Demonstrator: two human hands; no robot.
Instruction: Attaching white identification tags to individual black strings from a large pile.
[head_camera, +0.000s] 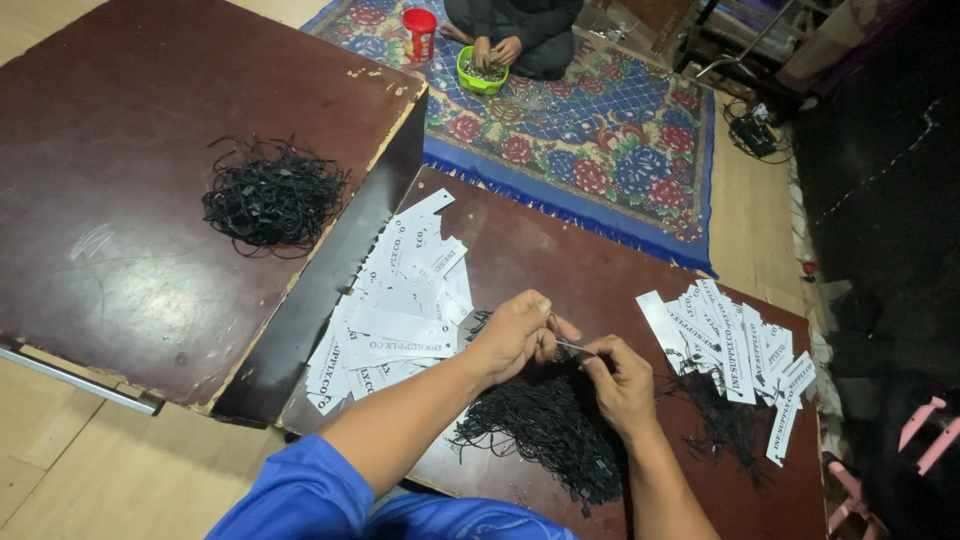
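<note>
Both hands are seen over the near, lower dark-brown board (560, 260). The left hand (515, 335) is curled, its fingertips pinched together on the left end of a thin black string (573, 347). The right hand (620, 385) is likewise curled, fingers closed on the right end of the same string. The two hands are close together, nearly touching, with the short stretch of string spanning between them. Blue sleeves are noted on the arms at the near edge.

A loose mass of black strings (550, 425) is spread on the board directly under and near the hands. A heap of unstrung white paper tags (395, 310), printed in black, lies just left of the left hand, reaching to the board's left edge. A second group, strung white tags (735, 345), is laid in an overlapping row right of the right hand, with black strings trailing from them toward the near side.

On the larger, raised dark-brown board (130, 200) to the left, a separate tangle of black cord (272, 195) is recorded, well apart from the hands.

On the far side, a floral rug with blue border (600, 130) lies on the wooden floor. Another person in dark clothing is seated there, hands at a green bowl (480, 72); a red cup (421, 32) stands just left of the bowl. The bowl's contents cannot be told.
</note>
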